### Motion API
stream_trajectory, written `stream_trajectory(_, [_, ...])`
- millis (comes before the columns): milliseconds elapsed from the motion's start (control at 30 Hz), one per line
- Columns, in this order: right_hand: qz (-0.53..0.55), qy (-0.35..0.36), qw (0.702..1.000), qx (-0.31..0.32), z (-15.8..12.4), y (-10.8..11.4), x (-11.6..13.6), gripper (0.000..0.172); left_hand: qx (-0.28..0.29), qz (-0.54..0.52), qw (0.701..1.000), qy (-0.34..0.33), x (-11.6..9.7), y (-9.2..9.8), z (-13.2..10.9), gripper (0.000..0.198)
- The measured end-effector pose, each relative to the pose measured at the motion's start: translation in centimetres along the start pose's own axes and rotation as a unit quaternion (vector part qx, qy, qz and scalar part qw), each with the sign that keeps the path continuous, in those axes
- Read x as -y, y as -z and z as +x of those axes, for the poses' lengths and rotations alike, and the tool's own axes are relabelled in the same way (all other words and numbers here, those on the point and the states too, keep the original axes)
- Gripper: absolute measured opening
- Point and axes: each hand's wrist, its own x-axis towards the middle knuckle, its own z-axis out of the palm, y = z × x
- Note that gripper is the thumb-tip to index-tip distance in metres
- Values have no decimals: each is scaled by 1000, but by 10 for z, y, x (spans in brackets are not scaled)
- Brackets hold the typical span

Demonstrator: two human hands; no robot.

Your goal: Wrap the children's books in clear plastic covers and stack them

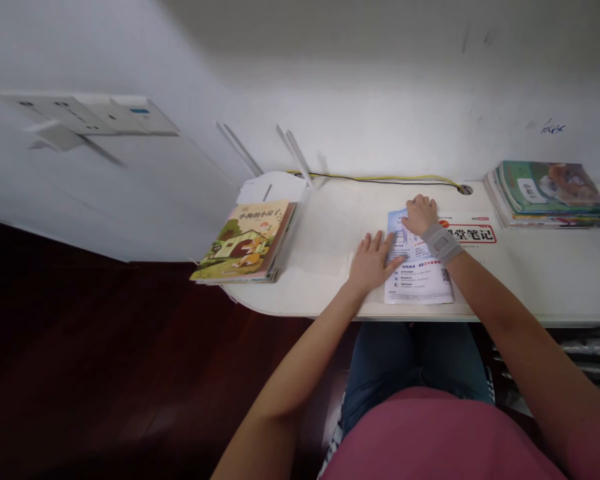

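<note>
A printed leaflet (415,285), blue at the top and white below, lies flat on the white desk in front of me. It overlaps a white-covered book (473,233) with large black lettering in a red frame. My left hand (373,263) rests palm down at the leaflet's left edge, fingers spread, the thumb reaching onto the paper. Over the leaflet's upper end lies my right hand (421,215), its fingers apart and slightly bent, grasping nothing visible. A grey band (443,245) wraps the right wrist, and that forearm hides part of the book.
A stack of picture books (245,240) sits at the desk's rounded left end, before a white router (270,187) with upright antennas. Another book stack (550,193) stands at the right. A yellow cable (380,177) runs along the wall to a desk hole; wall sockets (95,115) are at left.
</note>
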Motion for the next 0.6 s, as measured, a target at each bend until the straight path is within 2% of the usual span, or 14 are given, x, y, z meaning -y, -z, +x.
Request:
stream_trajectory(67, [29, -4, 1000, -3, 1, 1, -3, 35, -5, -1, 1000, -3, 1, 0, -1, 73])
stream_trajectory(167, [112, 0, 994, -7, -8, 5, -19, 46, -4, -4, 1000, -7, 3, 0, -1, 68])
stream_trajectory(333, [255, 52, 965, 10, -68, 3, -45, 67, 14, -24, 1000, -14, 4, 4, 0, 72])
stream_trajectory(467, [289, 31, 956, 36, -110, -10, -45, 86, 42, -42, 998, 24, 1, 11, -4, 77])
stream_trajectory(600, [261, 23, 965, 35, -115, -17, -37, 88, 50, -46, 997, 38, 7, 13, -14, 75])
